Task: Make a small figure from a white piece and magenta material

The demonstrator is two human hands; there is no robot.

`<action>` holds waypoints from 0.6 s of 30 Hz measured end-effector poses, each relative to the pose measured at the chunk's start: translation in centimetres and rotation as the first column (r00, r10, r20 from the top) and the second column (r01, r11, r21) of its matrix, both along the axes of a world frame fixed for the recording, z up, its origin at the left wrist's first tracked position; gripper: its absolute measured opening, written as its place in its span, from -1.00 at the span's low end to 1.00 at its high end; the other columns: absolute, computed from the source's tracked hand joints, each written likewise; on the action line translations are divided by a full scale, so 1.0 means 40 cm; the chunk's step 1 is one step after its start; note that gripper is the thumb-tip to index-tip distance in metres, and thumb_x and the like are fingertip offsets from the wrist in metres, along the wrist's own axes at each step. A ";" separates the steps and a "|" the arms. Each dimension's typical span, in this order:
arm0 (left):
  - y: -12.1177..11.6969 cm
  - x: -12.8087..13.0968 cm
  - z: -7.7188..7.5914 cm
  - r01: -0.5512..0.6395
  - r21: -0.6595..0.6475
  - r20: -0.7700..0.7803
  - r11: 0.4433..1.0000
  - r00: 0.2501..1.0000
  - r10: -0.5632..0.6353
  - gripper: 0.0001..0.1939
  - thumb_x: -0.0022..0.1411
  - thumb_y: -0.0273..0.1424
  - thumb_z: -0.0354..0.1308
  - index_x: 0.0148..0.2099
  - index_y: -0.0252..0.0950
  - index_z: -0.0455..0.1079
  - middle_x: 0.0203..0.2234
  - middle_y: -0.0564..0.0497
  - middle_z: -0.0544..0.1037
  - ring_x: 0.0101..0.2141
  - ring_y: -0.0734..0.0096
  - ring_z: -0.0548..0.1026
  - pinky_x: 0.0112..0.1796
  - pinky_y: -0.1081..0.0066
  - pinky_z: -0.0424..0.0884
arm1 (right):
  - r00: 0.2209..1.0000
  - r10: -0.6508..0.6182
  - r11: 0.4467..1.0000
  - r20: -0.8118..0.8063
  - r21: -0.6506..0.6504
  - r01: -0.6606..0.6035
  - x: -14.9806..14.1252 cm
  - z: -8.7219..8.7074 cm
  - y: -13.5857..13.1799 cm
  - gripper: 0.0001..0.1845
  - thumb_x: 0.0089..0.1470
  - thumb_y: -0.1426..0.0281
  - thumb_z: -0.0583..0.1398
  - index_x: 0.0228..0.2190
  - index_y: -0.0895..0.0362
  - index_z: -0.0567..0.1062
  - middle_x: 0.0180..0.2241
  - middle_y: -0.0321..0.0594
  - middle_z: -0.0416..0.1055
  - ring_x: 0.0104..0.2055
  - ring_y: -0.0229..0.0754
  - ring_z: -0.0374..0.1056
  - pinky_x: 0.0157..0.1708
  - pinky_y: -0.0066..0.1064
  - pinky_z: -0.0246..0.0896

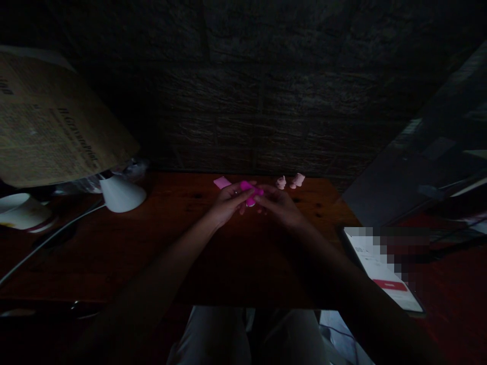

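A bright magenta piece with rounded lobes (250, 191), which looks like modelling clay, is held between both hands over the far part of the wooden table (182, 223). My left hand (228, 202) is closed on its left side, with the thumb pressed along it. From the right, my right hand (280, 203) pinches the same piece. A flat pink square (221, 182) lies just beyond my left hand. Two small pale pink shaped pieces, one (281, 182) close behind my right hand and another (299, 180) farther right, stand near the wall; their fine shape is too dim to make out.
At left are a white lamp base (122, 193) with a cord, a newsprint-patterned shade (57, 121) and a white paper cup (25, 210). A phone or tablet (395, 289) with a lit screen sits at right. A dark brick wall (236, 101) rises behind the table.
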State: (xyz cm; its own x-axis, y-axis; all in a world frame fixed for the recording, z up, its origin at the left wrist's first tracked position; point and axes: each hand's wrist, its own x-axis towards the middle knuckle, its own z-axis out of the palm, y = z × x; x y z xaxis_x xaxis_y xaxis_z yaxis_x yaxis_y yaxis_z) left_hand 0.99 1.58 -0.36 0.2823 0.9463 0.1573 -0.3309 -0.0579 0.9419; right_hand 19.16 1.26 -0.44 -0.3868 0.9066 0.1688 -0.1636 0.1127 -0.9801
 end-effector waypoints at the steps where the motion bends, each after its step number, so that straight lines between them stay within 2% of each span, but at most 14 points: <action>1: -0.001 0.001 0.001 -0.002 0.001 -0.006 1.000 1.000 0.002 -0.54 0.08 -0.25 0.47 0.01 -0.34 0.59 -0.34 -0.03 0.67 -0.64 0.69 0.33 -0.64 0.58 0.19 | 1.000 -0.001 1.000 -0.006 -0.007 0.001 0.000 -0.001 0.001 -0.48 -0.07 0.12 0.48 -0.10 0.06 0.57 -0.33 -0.29 0.57 -0.48 -0.32 0.37 -0.50 -0.47 0.28; 7: -0.005 0.003 0.005 -0.014 0.031 -0.008 0.999 1.000 0.014 -0.42 0.01 -0.22 0.50 0.07 -0.31 0.56 -0.21 -0.07 0.67 -0.63 0.68 0.36 -0.65 0.57 0.24 | 1.000 -0.025 1.000 0.002 0.001 0.025 -0.002 -0.006 0.001 -0.47 -0.04 0.11 0.46 -0.06 0.05 0.56 -0.27 -0.26 0.58 -0.44 -0.32 0.39 -0.47 -0.46 0.29; 14: 0.001 0.003 -0.009 0.039 0.067 -0.080 0.997 0.996 -0.033 -0.49 0.14 -0.14 0.41 0.06 -0.32 0.57 -0.29 -0.05 0.66 -0.69 0.72 0.28 -0.69 0.57 0.15 | 0.998 -0.064 0.998 -0.013 -0.009 0.064 -0.007 0.001 -0.003 -0.37 -0.11 0.15 0.50 -0.02 0.06 0.52 -0.25 -0.24 0.58 -0.45 -0.32 0.38 -0.49 -0.47 0.30; 18: 0.003 0.004 -0.010 0.050 0.049 -0.020 0.998 0.999 -0.049 -0.49 0.11 -0.14 0.43 0.05 -0.31 0.57 -0.29 -0.03 0.66 -0.66 0.70 0.30 -0.66 0.56 0.18 | 0.999 -0.049 0.999 -0.022 -0.020 0.049 -0.007 0.007 -0.007 -0.38 -0.10 0.12 0.50 -0.02 0.05 0.53 -0.30 -0.27 0.57 -0.47 -0.32 0.39 -0.49 -0.47 0.29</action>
State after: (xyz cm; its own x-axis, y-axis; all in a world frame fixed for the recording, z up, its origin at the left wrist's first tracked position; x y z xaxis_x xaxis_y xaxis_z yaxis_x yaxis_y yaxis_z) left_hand 1.16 1.70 -0.74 0.3316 0.9223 0.1982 -0.3165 -0.0891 0.9444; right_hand 18.87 0.99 -0.16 -0.3382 0.9275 0.1593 -0.1805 0.1021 -0.9782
